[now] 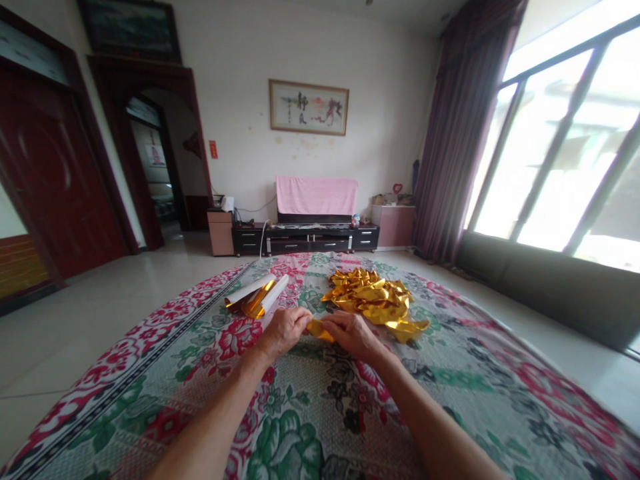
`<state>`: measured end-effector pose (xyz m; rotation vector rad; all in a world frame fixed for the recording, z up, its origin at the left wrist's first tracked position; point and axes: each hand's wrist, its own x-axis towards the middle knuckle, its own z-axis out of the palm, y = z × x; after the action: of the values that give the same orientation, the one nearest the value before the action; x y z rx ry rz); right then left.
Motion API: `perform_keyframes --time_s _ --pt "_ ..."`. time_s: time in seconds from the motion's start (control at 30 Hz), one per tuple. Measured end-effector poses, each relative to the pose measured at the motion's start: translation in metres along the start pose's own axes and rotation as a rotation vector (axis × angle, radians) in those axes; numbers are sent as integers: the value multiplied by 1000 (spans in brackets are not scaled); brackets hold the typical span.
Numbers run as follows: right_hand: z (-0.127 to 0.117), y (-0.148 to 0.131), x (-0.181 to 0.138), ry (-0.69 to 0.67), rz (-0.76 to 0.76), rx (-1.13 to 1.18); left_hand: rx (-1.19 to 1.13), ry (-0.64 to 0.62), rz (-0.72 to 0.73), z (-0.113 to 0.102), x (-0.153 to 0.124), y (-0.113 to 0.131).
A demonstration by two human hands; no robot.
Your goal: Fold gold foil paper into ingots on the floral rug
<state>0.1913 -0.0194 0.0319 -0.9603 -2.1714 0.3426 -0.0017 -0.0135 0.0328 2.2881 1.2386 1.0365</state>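
A small folded piece of gold foil paper [319,329] is stretched between my two hands, low over the patterned cloth. My left hand [287,329] pinches its left end, fingers closed. At the other end, my right hand [353,333] grips the foil with thumb and fingers together. Just beyond my right hand lies a pile of folded gold foil pieces [375,297], shiny and pointed. Loosely curled sheets of gold foil paper with white backs [257,295] rest past my left hand. The fingertips partly hide the held piece.
A floral cloth [200,393] in red, green and grey covers the surface under my hands. Across the tiled floor stands a low black cabinet [310,240] with a pink cloth [317,195] above it. Large windows [560,147] and a purple curtain [450,133] are on the right.
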Motion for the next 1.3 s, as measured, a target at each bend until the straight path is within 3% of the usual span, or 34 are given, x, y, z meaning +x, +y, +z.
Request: perform_keyframes --time_s 0.23,0.47,0.67,0.93,1.3 --pt "4 5 -1 41 -20 -128 27 -21 12 2 0 0" --pt "4 -9 1 37 -15 -203 68 -28 103 6 2 2" --pt "5 -15 2 42 -31 -206 131 -35 47 6 2 2" --pt "5 1 1 20 -70 -78 -59 -173 -14 -5 1 2" --pt "-3 15 0 -85 98 177 -489 -325 -214 -4 1 -1"
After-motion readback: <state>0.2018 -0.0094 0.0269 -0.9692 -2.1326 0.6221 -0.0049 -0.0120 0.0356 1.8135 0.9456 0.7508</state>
